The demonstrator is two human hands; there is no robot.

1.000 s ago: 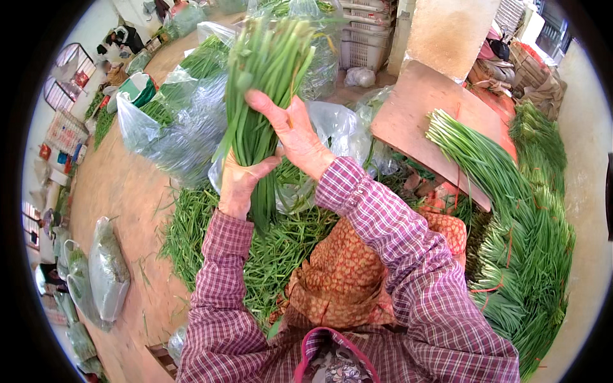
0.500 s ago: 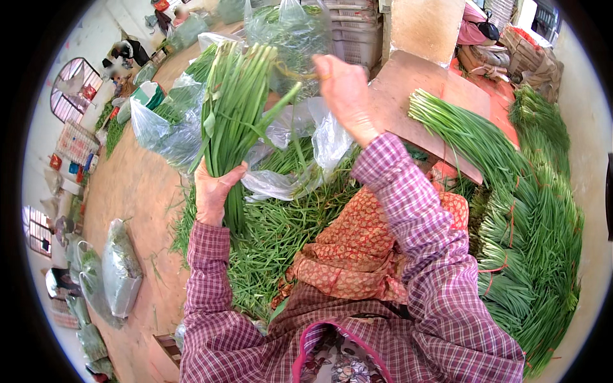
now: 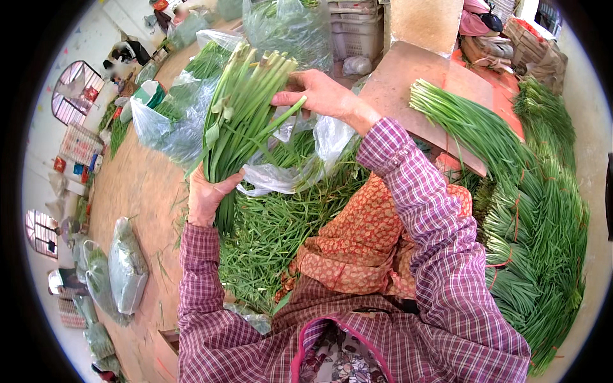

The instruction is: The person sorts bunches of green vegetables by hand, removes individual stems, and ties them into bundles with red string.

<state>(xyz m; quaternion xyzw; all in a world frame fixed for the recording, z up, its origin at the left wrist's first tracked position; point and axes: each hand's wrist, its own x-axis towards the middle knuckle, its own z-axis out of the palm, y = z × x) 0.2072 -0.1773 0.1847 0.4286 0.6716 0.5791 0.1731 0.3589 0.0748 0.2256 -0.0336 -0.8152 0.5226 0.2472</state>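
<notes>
My left hand [image 3: 205, 196] is wrapped round the lower part of a loose bunch of green chives [image 3: 239, 127], held upright with the pale cut ends on top. My right hand [image 3: 329, 99] is at the bunch's upper right side, its fingers closed on chive stalks near the cut ends. One broad leaf sticks out of the bunch just below those fingers. Under the bunch, a clear plastic bag [image 3: 271, 179] lies open over a heap of loose green leaves [image 3: 262, 255]. The left fingertips are partly hidden behind the stalks.
Tied bundles of chives [image 3: 536, 236] are stacked at my right. One more bunch [image 3: 460, 115] lies over a brown board [image 3: 405, 83]. Filled plastic bags [image 3: 287, 32] stand ahead and others [image 3: 124, 268] on the floor at left. Crates [image 3: 357, 35] rise beside a pillar [image 3: 424, 32].
My right hand has come down and left, from beyond the bunch to its upper right side, and now grips stalks there. The left hand keeps its hold, slightly lower.
</notes>
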